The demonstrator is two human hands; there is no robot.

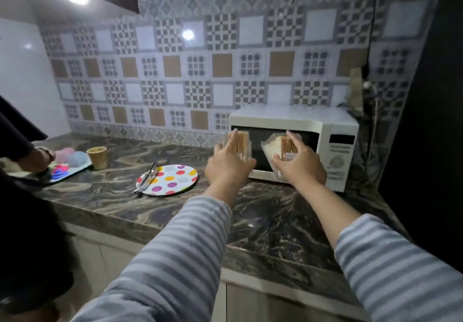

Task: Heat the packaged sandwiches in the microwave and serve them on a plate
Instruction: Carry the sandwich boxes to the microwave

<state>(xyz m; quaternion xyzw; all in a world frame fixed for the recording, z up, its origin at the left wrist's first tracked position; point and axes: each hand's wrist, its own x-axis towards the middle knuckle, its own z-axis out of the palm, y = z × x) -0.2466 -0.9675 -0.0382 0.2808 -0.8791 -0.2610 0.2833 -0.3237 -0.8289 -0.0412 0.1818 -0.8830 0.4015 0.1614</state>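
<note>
I see the left hand [229, 165] grasping one packaged sandwich [241, 144], the right hand [299, 164] grasping another [278, 146], both raised before the closed white microwave [295, 121]; polka-dot plate [172, 180] left on countertop [263, 211].

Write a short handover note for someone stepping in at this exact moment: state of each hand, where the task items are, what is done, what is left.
Left hand: holds one packaged sandwich upright.
Right hand: holds the second packaged sandwich, tilted.
Both are held in front of the microwave, whose door looks closed.
The spotted plate lies on the counter left of the microwave, with tongs resting on its left edge.
Done: sandwiches picked up.
Left: open the door, heat, serve on the plate.
</note>
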